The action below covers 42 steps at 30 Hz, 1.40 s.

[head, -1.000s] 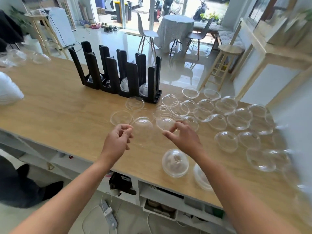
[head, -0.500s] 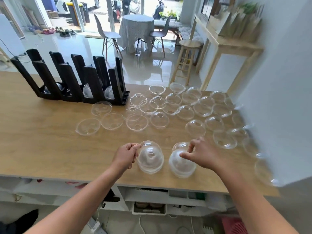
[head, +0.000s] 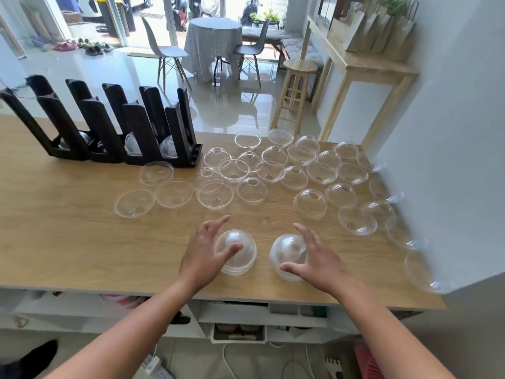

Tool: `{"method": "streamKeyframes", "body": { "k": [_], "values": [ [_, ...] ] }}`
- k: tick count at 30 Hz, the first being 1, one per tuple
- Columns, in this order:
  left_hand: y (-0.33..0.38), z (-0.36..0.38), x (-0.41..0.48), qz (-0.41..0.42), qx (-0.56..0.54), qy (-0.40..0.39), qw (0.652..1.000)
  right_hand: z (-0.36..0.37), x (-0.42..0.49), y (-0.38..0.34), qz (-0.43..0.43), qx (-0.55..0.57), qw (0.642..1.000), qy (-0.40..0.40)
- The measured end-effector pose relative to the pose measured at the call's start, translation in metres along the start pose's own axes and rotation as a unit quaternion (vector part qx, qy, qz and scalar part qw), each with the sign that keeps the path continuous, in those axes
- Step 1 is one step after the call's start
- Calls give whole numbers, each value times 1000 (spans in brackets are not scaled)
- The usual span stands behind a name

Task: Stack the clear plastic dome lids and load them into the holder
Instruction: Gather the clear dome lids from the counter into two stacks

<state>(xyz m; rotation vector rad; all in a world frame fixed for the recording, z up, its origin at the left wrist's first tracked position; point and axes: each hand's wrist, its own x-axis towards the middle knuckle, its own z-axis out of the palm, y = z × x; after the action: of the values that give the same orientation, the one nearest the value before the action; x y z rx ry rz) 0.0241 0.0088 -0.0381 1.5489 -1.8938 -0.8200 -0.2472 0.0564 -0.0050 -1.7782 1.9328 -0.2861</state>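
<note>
Slots of a black holder (head: 109, 132) lean back at the far left of the wooden table (head: 54, 236). Clear lids in the holder (head: 167, 147) sit low in several slots. Just right of the holder, loose lids (head: 252, 190) spread across the far half of the table. Some lie dome up, some rim up, and many touch or overlap their neighbours.

Near the front edge, the left hand (head: 203, 253) hovers at the left stack (head: 241, 258), a short pile of nested lids standing dome up on the table. Its fingers (head: 218, 222) are straight and spread, released, with the thumb lying across the top of the dome. Whether the thumb touches the plastic, I cannot tell.

Just beside it, apart by a small gap, stands the right stack (head: 285, 253), also dome up. The right hand (head: 318, 259) is at its right side, fingers (head: 303, 232) spread and released, thumb stretched along the near rim and gripping nothing.

More lids trail to the right edge of the table, where they blur against the grey wall (head: 451, 132).
</note>
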Motion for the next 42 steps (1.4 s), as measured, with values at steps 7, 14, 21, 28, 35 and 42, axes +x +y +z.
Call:
{"method": "streamKeyframes", "body": {
  "k": [7, 14, 21, 28, 35, 42],
  "values": [
    [-5, 15, -6, 60, 114, -68, 989, 18, -5, 7, -44, -54, 997, 32],
    [-8, -7, -4, 77, 106, 7, 991, 7, 9, -10, -58, -102, 991, 72],
    [-64, -102, 27, -19, 252, 207, 945, 14, 88, -118, -223, -90, 961, 134],
    [-123, -146, 44, -91, 374, 140, 912, 83, 156, -211, -324, -262, 908, 49],
    [-132, -145, 50, -65, 341, 139, 927, 107, 178, -233, -344, -355, 866, 74],
    [-124, -160, 43, -51, 250, 206, 945, 90, 170, -232, -301, -109, 944, 82]
  ]
}}
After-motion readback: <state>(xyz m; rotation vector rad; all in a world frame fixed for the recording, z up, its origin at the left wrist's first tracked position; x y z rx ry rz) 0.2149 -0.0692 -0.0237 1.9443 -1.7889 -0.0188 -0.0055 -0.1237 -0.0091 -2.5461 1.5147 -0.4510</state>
